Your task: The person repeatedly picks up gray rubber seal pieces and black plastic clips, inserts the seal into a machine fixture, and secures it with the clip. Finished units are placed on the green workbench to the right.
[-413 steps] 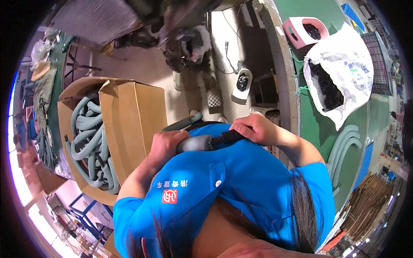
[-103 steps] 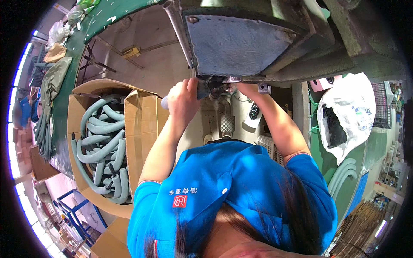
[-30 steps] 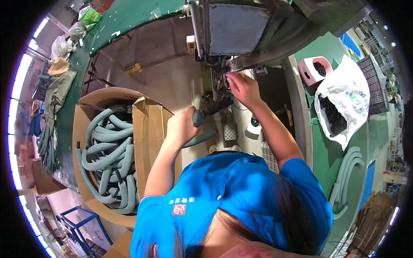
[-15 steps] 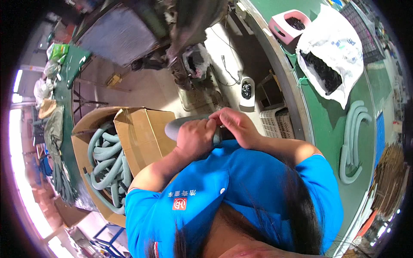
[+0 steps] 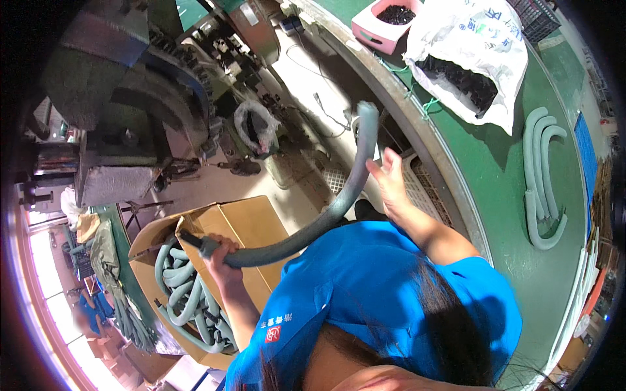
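A long curved tube (image 5: 313, 233) with a grey-green foam-like sleeve arcs across the front of my body. My left hand (image 5: 222, 253) is wrapped round it close to its left end, where a narrower black piece sticks out. From there the tube bends up to the right, and its far end rises above my right hand (image 5: 390, 179). That hand is off the tube or barely beside it, its fingers apart and holding nothing. Just under my left arm stands a cardboard box (image 5: 251, 225) full of similar curved tubes (image 5: 186, 287).
To the right runs a green table (image 5: 502, 202) with a metal edge. On it lie several curved tubes (image 5: 540, 166), a white sack (image 5: 469, 49) of black parts and a pink bin (image 5: 372, 32) of small black pieces. Machinery (image 5: 130, 124) stands at the far left.
The tube, earlier held end-on with both hands close together, now lies crosswise. My left hand has moved left with it; my right hand has let go and opened. My view has turned.
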### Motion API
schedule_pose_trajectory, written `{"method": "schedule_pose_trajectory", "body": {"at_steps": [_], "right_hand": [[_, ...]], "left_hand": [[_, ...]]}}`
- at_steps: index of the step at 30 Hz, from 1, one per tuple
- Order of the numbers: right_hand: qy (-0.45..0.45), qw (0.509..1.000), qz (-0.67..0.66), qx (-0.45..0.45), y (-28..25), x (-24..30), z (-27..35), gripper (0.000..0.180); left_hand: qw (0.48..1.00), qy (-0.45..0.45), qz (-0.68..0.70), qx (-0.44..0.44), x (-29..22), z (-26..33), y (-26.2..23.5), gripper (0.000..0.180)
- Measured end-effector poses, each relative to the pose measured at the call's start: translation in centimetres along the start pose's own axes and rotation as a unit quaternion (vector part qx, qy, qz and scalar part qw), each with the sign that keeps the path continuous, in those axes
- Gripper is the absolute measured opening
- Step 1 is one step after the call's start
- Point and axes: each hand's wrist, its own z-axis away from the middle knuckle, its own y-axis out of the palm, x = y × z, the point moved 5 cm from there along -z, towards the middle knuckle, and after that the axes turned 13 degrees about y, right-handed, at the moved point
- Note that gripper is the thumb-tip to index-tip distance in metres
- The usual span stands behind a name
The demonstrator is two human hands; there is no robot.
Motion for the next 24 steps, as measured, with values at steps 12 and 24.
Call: {"method": "schedule_pose_trajectory", "body": {"at_steps": [12, 24], "right_hand": [[-0.012, 0.857, 0.056, 0.512, 5.0, 1.1, 5.6, 0.023], [0.003, 0.892, 0.107, 0.440, 3.0, 1.1, 7.5, 0.022]], "left_hand": [[0.942, 0.068, -0.082, 0.318, 3.7, -0.5, 17.7, 0.083], [0.916, 0.089, 0.165, 0.353, -0.9, 3.7, 31.0, 0.080]]}}
